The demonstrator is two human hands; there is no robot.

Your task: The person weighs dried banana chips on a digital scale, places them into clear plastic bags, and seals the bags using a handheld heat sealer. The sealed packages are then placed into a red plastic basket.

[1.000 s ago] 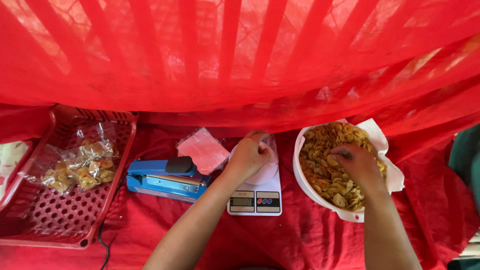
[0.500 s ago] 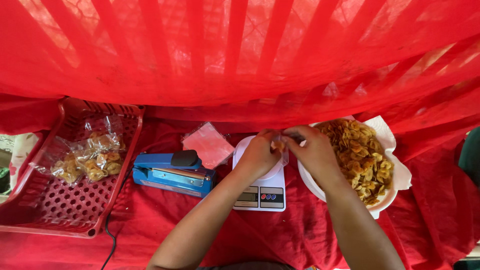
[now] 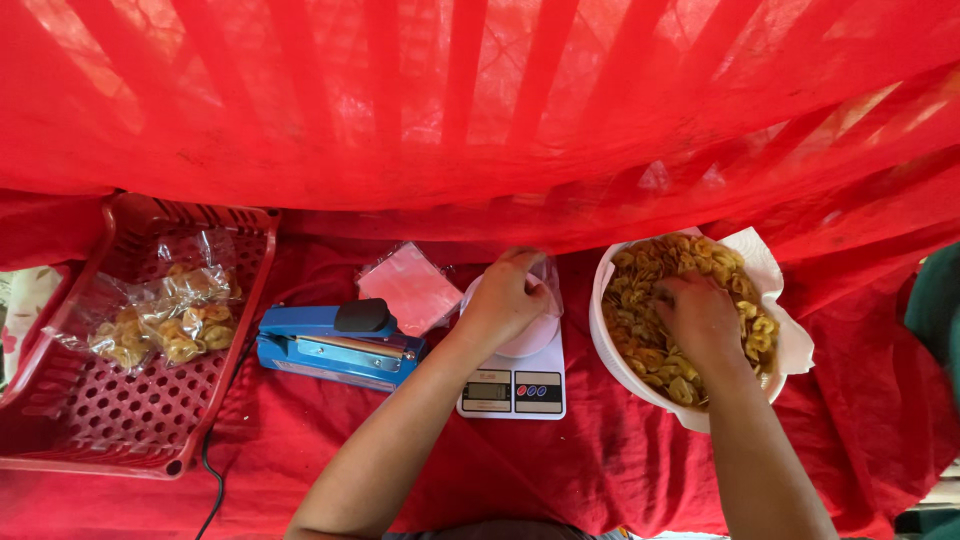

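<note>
The left hand (image 3: 503, 297) grips a clear bag (image 3: 545, 275) on the kitchen scale (image 3: 512, 388); the right hand (image 3: 700, 315), fingers curled, digs into the bowl (image 3: 600, 330) of banana chips (image 3: 640, 300).

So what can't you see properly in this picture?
- Head view: the left hand covers what sits on the white scale.
- The right hand hides its own fingertips in the bowl of chips.
- The scale's little screen is too small to make out.
- The red cloth hides everything behind it.
- The red basket is cut off at the left edge.
</note>
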